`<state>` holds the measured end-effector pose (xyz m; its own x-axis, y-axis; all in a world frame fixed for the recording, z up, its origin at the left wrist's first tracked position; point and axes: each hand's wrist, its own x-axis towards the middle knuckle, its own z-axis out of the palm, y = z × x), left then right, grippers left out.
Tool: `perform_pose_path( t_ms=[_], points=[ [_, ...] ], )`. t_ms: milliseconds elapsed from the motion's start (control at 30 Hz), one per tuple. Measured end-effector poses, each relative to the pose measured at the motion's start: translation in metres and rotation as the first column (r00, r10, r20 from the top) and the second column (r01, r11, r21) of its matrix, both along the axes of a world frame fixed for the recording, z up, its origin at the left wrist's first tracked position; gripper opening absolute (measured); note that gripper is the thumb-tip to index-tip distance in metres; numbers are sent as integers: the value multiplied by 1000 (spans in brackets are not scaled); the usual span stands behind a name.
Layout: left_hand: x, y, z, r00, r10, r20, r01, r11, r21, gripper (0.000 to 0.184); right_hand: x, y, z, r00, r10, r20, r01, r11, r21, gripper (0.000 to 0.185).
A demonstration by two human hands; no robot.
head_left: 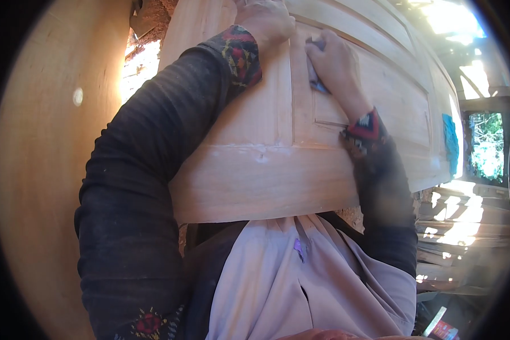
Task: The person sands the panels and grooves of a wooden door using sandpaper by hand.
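Note:
A pale wooden panel door point(255, 181) with raised mouldings lies in front of me. My right hand point(335, 62) is closed around a folded bluish-grey piece of sandpaper point(316, 82), pressed on the door beside a moulding and a recessed panel. At the top edge of the view, my left hand point(264, 24) rests on the door's wood; its fingers are partly cut off, so their grip cannot be made out. Both forearms wear dark sleeves with patterned cuffs. A whitish patch point(262, 154) marks the joint on the near rail.
A large smooth wooden board point(51, 170) stands close on the left. A teal piece of cloth or paper point(450, 144) hangs at the door's right edge. Stacked planks point(459, 238) lie at right, below an opening point(487, 147). A labelled container point(441, 328) is at lower right.

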<state>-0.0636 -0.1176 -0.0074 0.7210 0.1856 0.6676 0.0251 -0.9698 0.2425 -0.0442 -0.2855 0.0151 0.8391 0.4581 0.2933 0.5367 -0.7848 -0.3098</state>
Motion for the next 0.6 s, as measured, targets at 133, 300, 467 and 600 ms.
perform_pose_path(
  t_ms=[133,300,467,600],
  points=[
    [-9,-1,12,987,-21,-158,29,998,51,53,27,20,7,996,-63,67,66,997,-42,31],
    [4,7,-5,996,-17,-83,22,998,61,53,-15,-3,10,998,53,16,-52,997,-48,22],
    [4,8,-9,992,-48,-117,66,987,148,44,29,8,-1,1000,27,-6,-28,995,-94,26],
    [0,17,3,979,-85,-187,140,943,301,36,25,21,4,991,38,129,-54,991,126,16]
  ],
)
